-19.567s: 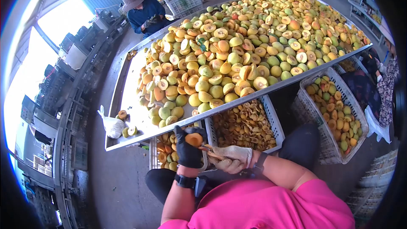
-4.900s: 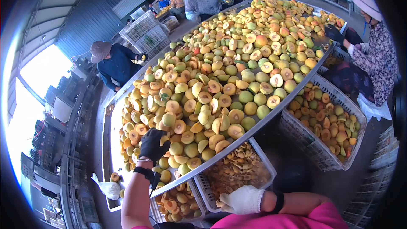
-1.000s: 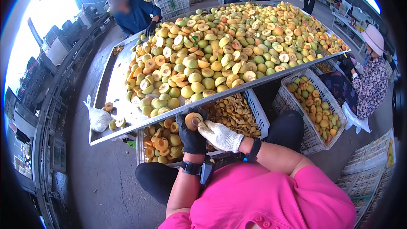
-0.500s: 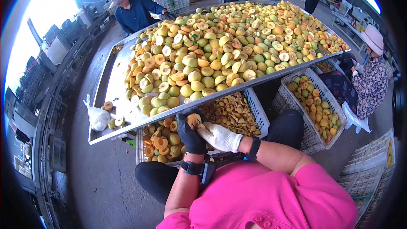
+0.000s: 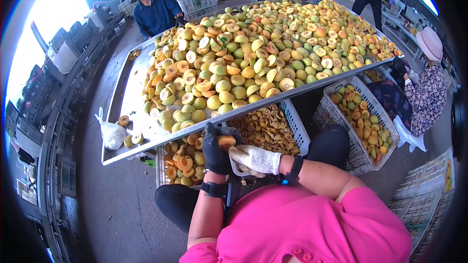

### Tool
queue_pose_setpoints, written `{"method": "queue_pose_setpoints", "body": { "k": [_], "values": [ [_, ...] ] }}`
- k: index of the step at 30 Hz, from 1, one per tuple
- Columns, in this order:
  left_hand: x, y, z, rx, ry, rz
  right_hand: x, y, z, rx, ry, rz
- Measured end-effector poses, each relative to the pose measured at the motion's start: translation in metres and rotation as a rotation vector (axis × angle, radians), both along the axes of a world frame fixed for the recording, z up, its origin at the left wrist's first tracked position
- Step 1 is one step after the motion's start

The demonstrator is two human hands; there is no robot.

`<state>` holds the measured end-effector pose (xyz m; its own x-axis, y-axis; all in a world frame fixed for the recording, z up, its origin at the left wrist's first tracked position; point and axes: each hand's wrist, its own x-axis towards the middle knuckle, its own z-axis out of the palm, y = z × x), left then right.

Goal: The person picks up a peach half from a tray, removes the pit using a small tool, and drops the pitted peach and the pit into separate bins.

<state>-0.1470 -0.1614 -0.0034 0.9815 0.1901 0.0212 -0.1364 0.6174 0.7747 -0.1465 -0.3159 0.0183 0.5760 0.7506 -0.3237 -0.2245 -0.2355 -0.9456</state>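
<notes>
Sitting in closed left hand, fruit half against closed right hand, contents unclear

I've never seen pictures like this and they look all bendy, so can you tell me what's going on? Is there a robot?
No robot here! A person wears a camera on their head, and it looks forward and down. Every picture comes from it. That's why you see their pink shirt at the bottom.

The hands wear gloves. The left hand, in black, holds a piece of fruit. The right hand, in white, is close against it, but I can't tell if it holds anything.

On the big table lies a heap of fruit, much of it cut open, and a white bag. More fruit sits in crates, like this one. Other people are around the table too.
</notes>
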Motion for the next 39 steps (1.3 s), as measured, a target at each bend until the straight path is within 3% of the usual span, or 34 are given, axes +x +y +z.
{"method": "queue_pose_setpoints", "body": {
  "k": [3, 9, 13, 16, 18, 21, 24, 25, 27, 30, 34, 35, 36, 39],
  "values": [
    [0.0, 0.007, -0.006, 0.486, -0.082, 0.026, 0.0, -0.003, -0.003, 0.025, 0.176, 0.051],
    [-0.001, 0.018, -0.02, 0.511, -0.074, -0.075, 0.003, -0.005, -0.015, 0.273, 0.697, 0.162],
    [0.002, 0.021, -0.035, 0.022, -0.071, -0.156, 0.009, -0.001, -0.029, 0.41, 0.95, 0.245],
    [-0.002, 0.011, -0.017, -0.225, 0.107, -0.126, 0.013, -0.001, -0.04, 0.487, 0.973, 0.279],
    [0.003, 0.017, -0.025, -0.342, 0.054, -0.225, 0.016, 0.0, -0.046, 0.546, 1.061, 0.313],
    [0.006, 0.015, -0.037, -0.588, 0.005, -0.146, 0.02, -0.004, -0.051, 0.635, 1.112, 0.393],
    [0.012, 0.046, -0.061, -0.402, -0.158, 0.089, 0.018, -0.015, -0.04, 0.696, 1.013, 0.305],
    [0.005, 0.063, -0.06, 0.01, -0.149, 0.242, 0.024, -0.02, -0.056, 0.729, 1.088, 0.29],
    [-0.01, 0.091, -0.037, 0.585, -0.044, 0.51, 0.032, -0.035, -0.063, 0.63, 1.002, 0.145],
    [-0.007, 0.129, -0.017, 0.899, 0.016, 0.699, 0.039, -0.038, -0.063, 0.442, 0.906, -0.1],
    [0.047, 0.142, -0.01, 0.99, -0.055, 0.602, 0.044, -0.025, -0.07, 0.244, 0.83, -0.231],
    [0.067, 0.143, -0.014, 1.146, -0.045, 0.603, 0.044, -0.024, -0.066, 0.204, 0.792, -0.22],
    [0.09, 0.135, -0.014, 1.048, 0.0, 0.592, 0.047, -0.023, -0.067, 0.191, 0.786, -0.2],
    [0.133, 0.109, 0.007, 1.394, 0.2, 0.498, 0.048, -0.022, -0.065, 0.145, 0.691, -0.182]
  ]
}}
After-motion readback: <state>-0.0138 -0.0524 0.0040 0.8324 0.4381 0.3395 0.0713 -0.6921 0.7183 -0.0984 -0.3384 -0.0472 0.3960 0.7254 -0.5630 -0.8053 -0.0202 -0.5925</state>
